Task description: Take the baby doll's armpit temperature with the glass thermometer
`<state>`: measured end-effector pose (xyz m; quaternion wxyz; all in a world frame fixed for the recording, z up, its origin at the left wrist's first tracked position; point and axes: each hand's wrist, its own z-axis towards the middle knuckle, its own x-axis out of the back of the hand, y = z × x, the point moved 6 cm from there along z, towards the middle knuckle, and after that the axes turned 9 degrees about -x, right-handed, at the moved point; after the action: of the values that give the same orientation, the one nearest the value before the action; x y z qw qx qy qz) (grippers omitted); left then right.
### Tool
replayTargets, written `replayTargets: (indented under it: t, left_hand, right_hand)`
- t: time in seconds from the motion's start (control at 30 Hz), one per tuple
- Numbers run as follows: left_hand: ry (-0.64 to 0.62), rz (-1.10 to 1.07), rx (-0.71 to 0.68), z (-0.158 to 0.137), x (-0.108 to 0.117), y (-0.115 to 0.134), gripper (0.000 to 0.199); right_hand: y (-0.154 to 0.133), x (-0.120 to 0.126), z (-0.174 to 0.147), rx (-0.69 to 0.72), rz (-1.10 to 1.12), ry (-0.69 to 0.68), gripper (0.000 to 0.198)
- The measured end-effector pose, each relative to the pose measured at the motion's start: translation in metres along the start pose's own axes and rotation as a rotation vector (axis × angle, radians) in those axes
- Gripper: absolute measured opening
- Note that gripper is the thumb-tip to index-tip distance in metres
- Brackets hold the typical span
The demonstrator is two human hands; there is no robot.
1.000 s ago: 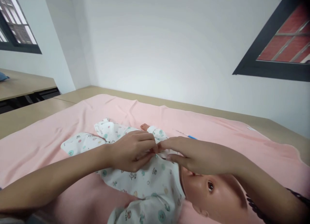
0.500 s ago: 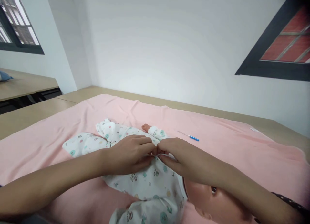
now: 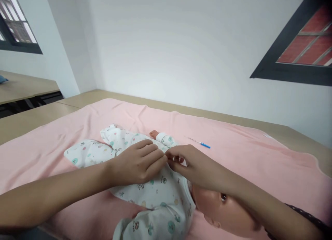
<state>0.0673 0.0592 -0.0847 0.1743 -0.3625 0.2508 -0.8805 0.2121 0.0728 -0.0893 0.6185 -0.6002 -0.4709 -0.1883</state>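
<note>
The left hand (image 3: 137,165) lies palm down on the chest of the baby doll (image 3: 166,195), with its fingers loosely curled and resting on the white printed romper (image 3: 155,191). Its fingertips press a fold of this cloth near the middle of the chest, but I cannot tell if they truly pinch it. The right hand (image 3: 193,167) comes from the right side, above the doll's head, and meets the left hand fingertip to fingertip. Its thumb and first fingers are closed together on a small piece of the romper at the front opening; the other fingers are bent and free.

The doll lies on its back on a pink blanket (image 3: 246,157), which covers the desk (image 3: 31,122). Its head is near the lower edge of the view, partly hidden under the right forearm. One small doll hand (image 3: 154,133) comes out of a sleeve beyond the two hands. A thin thermometer (image 3: 199,143) with a blue end lies on the blanket, apart from the doll.
</note>
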Motion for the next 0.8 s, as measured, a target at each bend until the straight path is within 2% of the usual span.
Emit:
replayTargets:
  t: [0.07, 0.2, 0.47, 0.63, 0.8]
  left_hand:
    - [0.006, 0.031, -0.056, 0.003, 0.004, 0.002, 0.006]
    - [-0.014, 0.008, -0.063, 0.006, 0.008, -0.001, 0.007]
    - [-0.032, -0.003, -0.102, 0.006, 0.010, 0.010, 0.007]
    - [-0.048, 0.042, -0.128, 0.006, 0.010, 0.014, 0.006]
    - [-0.152, -0.051, -0.150, -0.010, 0.010, 0.019, 0.010]
  right_hand:
    - [0.002, 0.001, 0.001, -0.035, 0.102, -0.080, 0.020]
    - [0.009, 0.002, 0.006, -0.133, 0.291, -0.217, 0.020]
    - [0.008, -0.004, 0.007, -0.107, 0.468, -0.344, 0.022]
    - [0.009, -0.003, 0.008, -0.157, 0.532, -0.341, 0.019]
    - [0.021, 0.012, 0.008, -0.226, 0.763, -0.175, 0.036]
